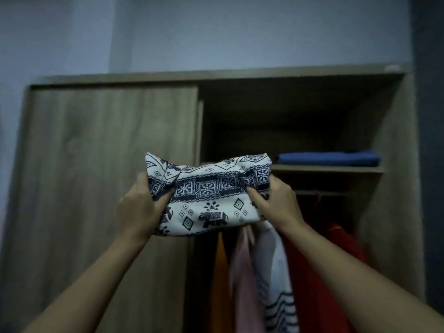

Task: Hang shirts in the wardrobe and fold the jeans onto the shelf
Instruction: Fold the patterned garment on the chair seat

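Observation:
A folded white garment with dark blue elephant and flower print [209, 195] is held up in front of the open wardrobe. My left hand [139, 207] grips its left end and my right hand [276, 203] grips its right end, thumbs on top. Its far edge is level with the wooden shelf [331, 169], just left of a folded dark blue garment [329, 158] that lies on the shelf's right part. Below the shelf, shirts hang from a rail [322, 193]: orange [219, 284], pink [242, 284], white with stripes [276, 284] and red [324, 272].
The wardrobe's left sliding door [103, 176] is closed. The upper compartment [276, 121] above the shelf is dark and holds only the blue garment. The wardrobe's right wall [394, 176] bounds the opening. A pale wall rises behind.

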Available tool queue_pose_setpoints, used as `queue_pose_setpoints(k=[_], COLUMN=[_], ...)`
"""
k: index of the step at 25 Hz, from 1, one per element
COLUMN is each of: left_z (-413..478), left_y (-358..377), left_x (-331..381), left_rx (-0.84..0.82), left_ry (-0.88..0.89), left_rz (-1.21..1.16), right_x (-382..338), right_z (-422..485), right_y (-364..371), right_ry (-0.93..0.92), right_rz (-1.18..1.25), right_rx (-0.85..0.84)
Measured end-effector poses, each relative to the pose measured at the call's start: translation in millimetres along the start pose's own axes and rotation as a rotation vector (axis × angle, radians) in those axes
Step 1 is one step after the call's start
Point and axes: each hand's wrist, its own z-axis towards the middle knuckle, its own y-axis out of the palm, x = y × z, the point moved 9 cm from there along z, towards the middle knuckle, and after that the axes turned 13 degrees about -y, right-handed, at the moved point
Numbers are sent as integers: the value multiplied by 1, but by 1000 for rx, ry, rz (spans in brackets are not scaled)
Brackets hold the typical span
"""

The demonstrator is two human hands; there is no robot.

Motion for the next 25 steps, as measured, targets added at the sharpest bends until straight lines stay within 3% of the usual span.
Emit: queue_pose_setpoints(k=[5,11,25], left_z=[16,11,52], left_y=[60,121,285], left_x=[111,191,294], left_rx=[-7,-7,62], left_ry=[181,242,235], left_rz=[-164,-274,-170], right_x=[59,127,246], right_z=[36,55,131], right_y=[-102,-172,-183], right_ry=[-12,16,19], right_rz=[-237,-407,-922], right_rx=[71,103,22])
